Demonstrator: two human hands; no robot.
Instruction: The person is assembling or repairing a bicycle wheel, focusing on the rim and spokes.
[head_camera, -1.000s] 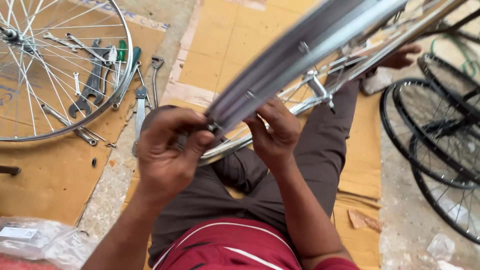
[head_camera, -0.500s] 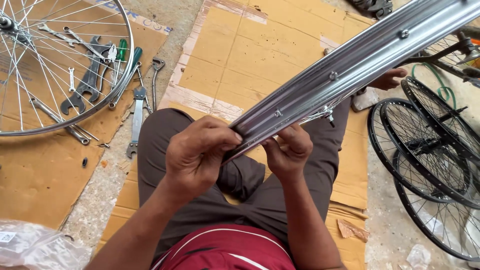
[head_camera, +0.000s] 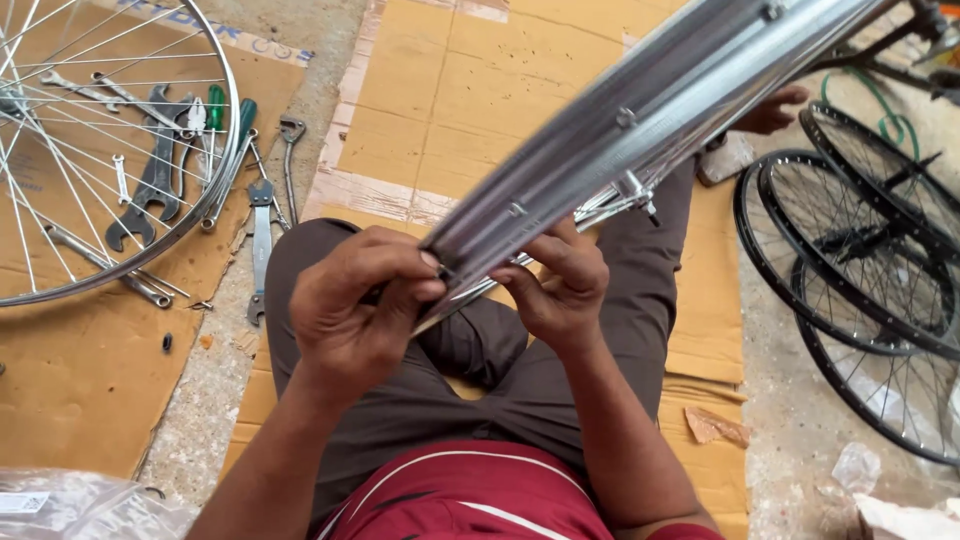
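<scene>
Both my hands, left hand (head_camera: 350, 310) and right hand (head_camera: 560, 285), pinch the silver rim (head_camera: 640, 120), which slants up-right away from me.

You sit cross-legged on a sheet of cardboard (head_camera: 520, 110), a wheel rim (head_camera: 640, 120) slanting up across your lap toward the upper right. Your left hand (head_camera: 350, 310) and right hand (head_camera: 560, 285) meet at its lower end, left and right of it. To your left, a spoked wheel (head_camera: 130, 270) lies flat over spanners (head_camera: 150, 185), with pliers (head_camera: 260, 240) just beside its edge. To your right, two wheels (head_camera: 850, 270) lie overlapping on the ground.
</scene>
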